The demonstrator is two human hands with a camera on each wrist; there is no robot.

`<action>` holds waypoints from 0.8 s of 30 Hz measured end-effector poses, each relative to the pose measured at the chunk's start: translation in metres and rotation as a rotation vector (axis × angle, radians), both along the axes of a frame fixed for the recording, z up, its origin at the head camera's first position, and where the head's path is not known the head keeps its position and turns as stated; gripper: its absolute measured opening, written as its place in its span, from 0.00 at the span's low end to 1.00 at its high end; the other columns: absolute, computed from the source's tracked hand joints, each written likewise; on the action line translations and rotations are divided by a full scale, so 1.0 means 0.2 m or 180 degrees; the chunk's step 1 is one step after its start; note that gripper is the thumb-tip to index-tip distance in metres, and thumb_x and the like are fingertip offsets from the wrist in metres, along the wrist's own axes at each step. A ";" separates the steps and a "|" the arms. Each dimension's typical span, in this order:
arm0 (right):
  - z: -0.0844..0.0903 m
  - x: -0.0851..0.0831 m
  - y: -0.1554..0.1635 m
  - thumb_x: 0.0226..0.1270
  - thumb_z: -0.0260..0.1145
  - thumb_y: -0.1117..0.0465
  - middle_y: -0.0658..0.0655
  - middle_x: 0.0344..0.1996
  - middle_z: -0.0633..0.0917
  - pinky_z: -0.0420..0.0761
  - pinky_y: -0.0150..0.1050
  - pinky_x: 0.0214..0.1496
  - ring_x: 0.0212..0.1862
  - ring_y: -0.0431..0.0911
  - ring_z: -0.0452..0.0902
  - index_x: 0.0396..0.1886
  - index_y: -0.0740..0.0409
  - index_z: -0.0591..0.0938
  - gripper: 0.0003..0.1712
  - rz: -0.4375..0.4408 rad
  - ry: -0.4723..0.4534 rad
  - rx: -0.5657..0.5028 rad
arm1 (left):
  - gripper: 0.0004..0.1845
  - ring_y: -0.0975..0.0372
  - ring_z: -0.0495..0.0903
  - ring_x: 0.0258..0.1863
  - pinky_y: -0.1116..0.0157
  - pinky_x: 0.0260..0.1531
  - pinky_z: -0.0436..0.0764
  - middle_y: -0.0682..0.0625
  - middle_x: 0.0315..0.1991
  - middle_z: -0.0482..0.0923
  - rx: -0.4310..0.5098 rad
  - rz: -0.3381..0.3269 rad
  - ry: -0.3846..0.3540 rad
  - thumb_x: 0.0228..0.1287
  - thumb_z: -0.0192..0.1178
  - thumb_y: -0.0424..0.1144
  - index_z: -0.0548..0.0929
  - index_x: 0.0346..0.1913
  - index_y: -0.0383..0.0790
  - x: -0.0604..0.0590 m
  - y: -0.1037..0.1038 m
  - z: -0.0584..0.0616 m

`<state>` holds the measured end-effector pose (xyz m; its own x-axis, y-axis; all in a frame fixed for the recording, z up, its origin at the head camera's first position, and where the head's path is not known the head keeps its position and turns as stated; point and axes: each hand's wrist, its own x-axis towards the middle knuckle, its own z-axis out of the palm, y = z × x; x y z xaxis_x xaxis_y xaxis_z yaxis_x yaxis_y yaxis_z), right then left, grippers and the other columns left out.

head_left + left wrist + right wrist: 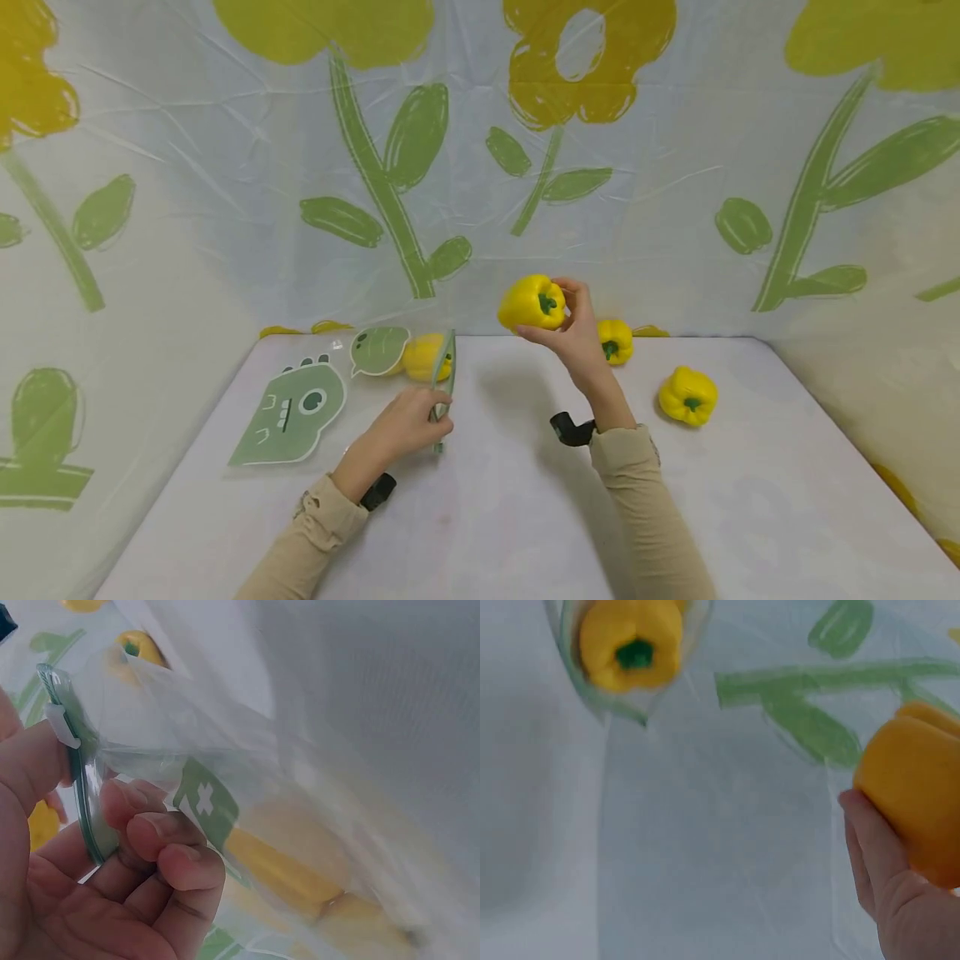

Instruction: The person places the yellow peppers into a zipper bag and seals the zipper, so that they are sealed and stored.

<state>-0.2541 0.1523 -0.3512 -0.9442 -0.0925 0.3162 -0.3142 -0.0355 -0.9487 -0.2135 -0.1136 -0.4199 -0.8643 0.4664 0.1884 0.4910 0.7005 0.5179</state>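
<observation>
My right hand grips a yellow bell pepper lifted above the table, seen close up as the pepper in the right wrist view. My left hand pinches the green zip rim of a clear plastic bag printed with a green dinosaur. One yellow pepper lies inside the bag; the right wrist view shows that pepper through the bag's mouth. In the left wrist view my fingers curl round the bag's rim.
Two more yellow peppers lie on the white table: one at the back behind my right hand, one to its right. A flower-printed plastic sheet walls the back and both sides.
</observation>
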 end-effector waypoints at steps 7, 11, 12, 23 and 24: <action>-0.18 -0.01 -0.22 0.59 0.73 0.65 0.59 0.57 0.74 0.78 0.37 0.53 0.52 0.51 0.75 0.63 0.55 0.63 0.36 0.0040 -0.0445 -0.0257 | 0.05 0.67 0.67 0.19 0.69 0.21 0.70 0.52 0.22 0.76 0.0065 -0.0064 0.0045 0.51 0.61 0.30 0.86 0.30 0.35 -0.01 0.00 0.00; -0.31 0.00 -0.31 0.58 0.74 0.62 0.62 0.58 0.75 0.77 0.40 0.53 0.53 0.53 0.75 0.63 0.58 0.64 0.38 0.0228 -0.0794 0.0006 | 0.06 0.68 0.65 0.17 0.70 0.19 0.67 0.58 0.16 0.71 0.0124 -0.0152 0.0142 0.50 0.61 0.30 0.84 0.20 0.41 -0.01 -0.01 0.00; -0.33 0.01 -0.32 0.58 0.75 0.61 0.63 0.59 0.74 0.77 0.41 0.53 0.54 0.53 0.75 0.63 0.59 0.64 0.38 0.0269 -0.0857 0.0117 | 0.07 0.69 0.65 0.16 0.70 0.19 0.67 0.58 0.15 0.70 0.0131 -0.0171 0.0175 0.49 0.62 0.30 0.83 0.19 0.42 -0.01 -0.01 0.00; -0.49 0.02 -0.39 0.61 0.72 0.53 0.62 0.66 0.67 0.60 0.58 0.68 0.67 0.57 0.62 0.62 0.56 0.62 0.36 0.0848 -0.1124 0.0842 | 0.09 0.68 0.63 0.16 0.70 0.19 0.66 0.58 0.15 0.69 0.0091 -0.0146 0.0225 0.49 0.62 0.30 0.79 0.17 0.43 -0.01 0.00 0.00; -0.50 0.02 -0.39 0.63 0.70 0.52 0.62 0.66 0.67 0.59 0.58 0.69 0.68 0.56 0.61 0.63 0.56 0.61 0.36 0.0945 -0.1096 0.0913 | 0.09 0.68 0.63 0.16 0.70 0.19 0.65 0.58 0.15 0.69 0.0069 -0.0143 0.0228 0.49 0.62 0.30 0.79 0.17 0.43 -0.01 0.00 0.00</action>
